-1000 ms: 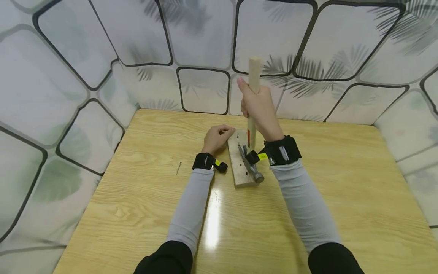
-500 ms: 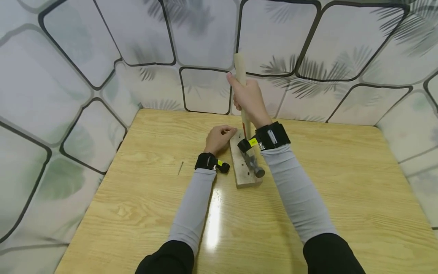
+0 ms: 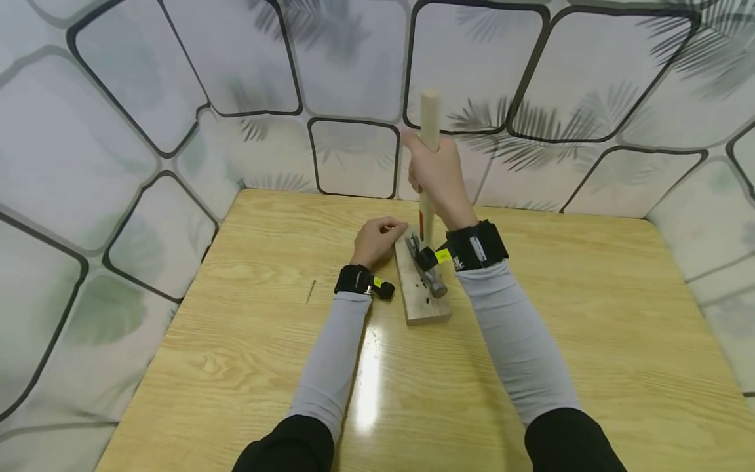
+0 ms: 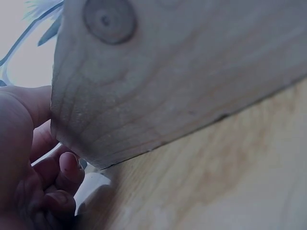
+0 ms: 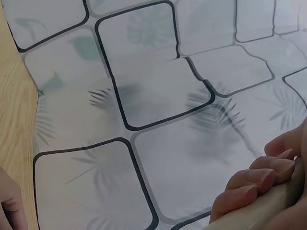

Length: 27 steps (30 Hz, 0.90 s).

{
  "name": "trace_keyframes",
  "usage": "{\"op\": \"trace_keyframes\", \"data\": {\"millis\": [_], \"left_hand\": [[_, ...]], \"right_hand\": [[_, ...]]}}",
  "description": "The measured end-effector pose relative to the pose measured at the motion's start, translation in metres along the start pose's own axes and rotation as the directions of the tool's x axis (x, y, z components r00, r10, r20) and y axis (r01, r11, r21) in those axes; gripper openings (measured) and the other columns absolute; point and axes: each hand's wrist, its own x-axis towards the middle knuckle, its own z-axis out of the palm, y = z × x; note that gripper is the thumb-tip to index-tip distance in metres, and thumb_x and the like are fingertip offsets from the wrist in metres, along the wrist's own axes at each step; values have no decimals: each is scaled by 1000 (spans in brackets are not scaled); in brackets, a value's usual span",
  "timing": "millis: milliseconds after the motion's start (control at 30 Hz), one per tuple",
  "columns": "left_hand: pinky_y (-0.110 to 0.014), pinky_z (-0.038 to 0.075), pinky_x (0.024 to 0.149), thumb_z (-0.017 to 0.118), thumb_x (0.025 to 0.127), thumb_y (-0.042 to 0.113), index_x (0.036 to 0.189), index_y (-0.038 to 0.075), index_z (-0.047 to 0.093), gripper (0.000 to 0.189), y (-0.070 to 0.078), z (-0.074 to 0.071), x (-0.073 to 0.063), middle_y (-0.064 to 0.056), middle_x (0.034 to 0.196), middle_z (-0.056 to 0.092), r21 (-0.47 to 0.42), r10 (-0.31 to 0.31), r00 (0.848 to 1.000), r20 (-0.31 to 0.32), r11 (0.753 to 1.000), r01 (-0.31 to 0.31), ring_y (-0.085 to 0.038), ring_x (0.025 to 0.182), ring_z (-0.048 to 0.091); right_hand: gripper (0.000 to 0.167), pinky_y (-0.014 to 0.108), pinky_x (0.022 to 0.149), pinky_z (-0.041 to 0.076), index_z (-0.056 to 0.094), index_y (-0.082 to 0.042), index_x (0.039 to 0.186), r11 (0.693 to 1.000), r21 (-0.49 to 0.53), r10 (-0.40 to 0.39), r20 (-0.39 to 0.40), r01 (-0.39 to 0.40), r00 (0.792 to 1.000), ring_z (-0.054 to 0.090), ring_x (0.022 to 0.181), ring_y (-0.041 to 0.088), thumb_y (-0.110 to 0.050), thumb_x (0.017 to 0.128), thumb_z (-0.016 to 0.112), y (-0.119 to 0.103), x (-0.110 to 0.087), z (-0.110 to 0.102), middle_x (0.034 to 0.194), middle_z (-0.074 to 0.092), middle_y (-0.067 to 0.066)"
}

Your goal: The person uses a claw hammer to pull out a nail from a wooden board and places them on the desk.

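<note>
Pale fabric backdrop (image 3: 356,154), printed with dark-outlined rounded cells and grey palm fronds, covered the upper part and both sides of the head view. Wood-grain table (image 3: 236,367) filled the centre and lower frame, with a bright reflection at lower centre.

Wooden board (image 3: 419,308) lay flat on the table, just right of centre. Dark spots marked its top face; these were too small to identify as holes or nail heads.

Left hand (image 3: 373,239): positioned at the board's upper-left corner, fingers curled, thumb and fingers gripping the corner. Left wrist view showed the thumb against the board's end.

Right hand (image 3: 439,172): wrapped around the pale handle of the hammer (image 3: 427,219), thumb raised along it. Handle stood nearly upright; the metal head (image 3: 435,283) was at the board's top face, claw toward upper left. Contact between claw and board could not be confirmed.

Single nail (image 3: 310,291) lay on the table, left of the left wrist, well apart from the board.
</note>
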Motion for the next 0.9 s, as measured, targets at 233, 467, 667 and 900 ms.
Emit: {"op": "trace_keyframes", "data": {"millis": [233, 467, 667, 900], "left_hand": [[-31, 46, 72, 65, 97, 48, 104, 25, 80, 28, 1, 3, -2, 2, 94, 72, 7, 11, 1000, 9, 1000, -11, -15, 81, 62], [-31, 45, 72, 65, 97, 48, 103, 24, 80, 29, 3, 7, 0, 2, 92, 71, 8, 22, 1000, 9, 1000, -22, -16, 81, 61], [-32, 47, 75, 67, 96, 49, 105, 24, 80, 30, 4, 7, 0, 2, 98, 72, -18, 20, 1000, 11, 1000, -20, -16, 84, 62], [-32, 46, 74, 70, 94, 48, 101, 24, 80, 27, 2, 3, -2, 2, 96, 72, -47, -6, 999, -35, 999, 5, -17, 81, 62]], "right_hand": [[44, 30, 42, 29, 46, -9, 62, 958, 165, -221, -97, 234, 970, 33, 38, 16, -19, 102, 61, -8, -39, -22, 48, 37, 0], [48, 30, 39, 20, 35, -4, 58, 817, 332, -450, -143, 471, 882, 24, 38, 14, -8, 100, 57, -20, -90, -37, 47, 30, 1], [51, 23, 37, 16, 20, -6, 57, 691, 439, -541, -212, 574, 814, 20, 38, 8, 2, 99, 48, -30, -128, -44, 48, 21, -1], [48, 20, 36, 17, 20, -4, 53, 645, 434, -584, -253, 629, 772, 23, 38, 8, 8, 95, 39, -34, -162, -40, 46, 22, 0]]}}
